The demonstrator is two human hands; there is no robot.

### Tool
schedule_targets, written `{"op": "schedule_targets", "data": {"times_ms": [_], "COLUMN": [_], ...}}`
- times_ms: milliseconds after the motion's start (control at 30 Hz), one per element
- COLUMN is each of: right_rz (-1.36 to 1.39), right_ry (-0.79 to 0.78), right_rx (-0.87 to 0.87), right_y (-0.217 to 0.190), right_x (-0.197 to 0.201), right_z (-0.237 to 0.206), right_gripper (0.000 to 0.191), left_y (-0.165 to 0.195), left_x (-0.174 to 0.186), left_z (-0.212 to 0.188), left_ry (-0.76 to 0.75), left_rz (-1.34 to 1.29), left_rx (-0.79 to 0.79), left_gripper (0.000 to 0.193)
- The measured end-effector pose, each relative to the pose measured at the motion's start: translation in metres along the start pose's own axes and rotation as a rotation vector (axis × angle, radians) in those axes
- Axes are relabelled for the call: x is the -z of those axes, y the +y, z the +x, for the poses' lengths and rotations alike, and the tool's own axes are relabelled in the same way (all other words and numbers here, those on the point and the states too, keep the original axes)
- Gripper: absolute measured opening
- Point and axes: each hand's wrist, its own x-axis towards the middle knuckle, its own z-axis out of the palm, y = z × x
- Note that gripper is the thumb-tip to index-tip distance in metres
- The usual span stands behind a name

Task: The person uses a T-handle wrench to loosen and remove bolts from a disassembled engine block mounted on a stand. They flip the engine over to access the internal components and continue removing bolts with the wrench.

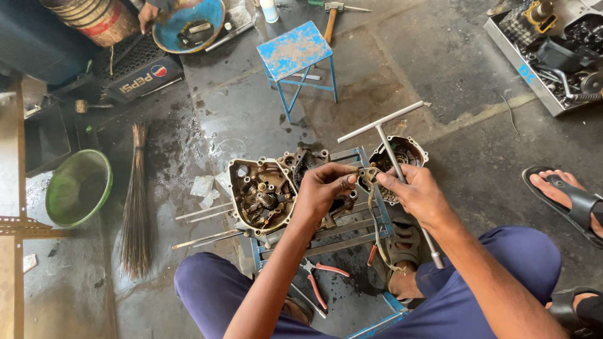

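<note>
My left hand (323,188) and my right hand (418,194) meet over a low blue metal stand (352,229), both pinching a small oily metal part (367,176) between their fingertips. A long T-handle wrench (389,147) leans against my right hand, its shaft running down past my knee. An open engine crankcase half (260,194) with gears lies on the stand to the left of my left hand. A round engine cover (405,154) sits behind my right hand.
Red-handled pliers (320,279) lie under the stand. A blue stool (296,53), a hammer (331,16), a blue basin (188,25) with another person's hand (148,14), a green bowl (78,187), a broom (135,207), a parts tray (553,50) and a sandalled foot (565,194) surround me.
</note>
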Motion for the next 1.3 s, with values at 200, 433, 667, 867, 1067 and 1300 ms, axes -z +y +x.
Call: {"op": "schedule_targets", "data": {"times_ms": [200,433,667,867,1067,1300], "right_rz": [-0.060,-0.103,-0.037,0.191,0.068,0.083], "right_ry": [0.009,-0.099,-0.078,-0.220,-0.201,-0.226], "right_rx": [0.054,0.296,-0.110,-0.130,-0.193,-0.335], "right_y": [0.009,0.019,0.006,-0.004,-0.001,-0.001], "right_x": [-0.002,0.003,0.006,0.007,0.017,0.019], "right_z": [0.002,0.008,0.002,-0.006,-0.004,-0.001], "right_gripper": [0.020,0.020,0.035,0.027,0.027,0.031], "left_y": [0.008,0.014,0.012,-0.002,0.003,0.028], "left_x": [-0.004,-0.016,-0.015,-0.035,-0.007,-0.001], "left_z": [-0.005,-0.005,-0.010,-0.020,-0.016,-0.022], "left_ry": [-0.020,0.070,0.037,0.192,0.166,0.200], "left_rz": [-0.014,0.362,-0.062,-0.330,0.014,0.480], "left_rx": [0.041,-0.075,0.159,0.181,0.154,-0.315], "left_gripper": [0.023,0.031,0.020,0.020,0.019,0.022]}}
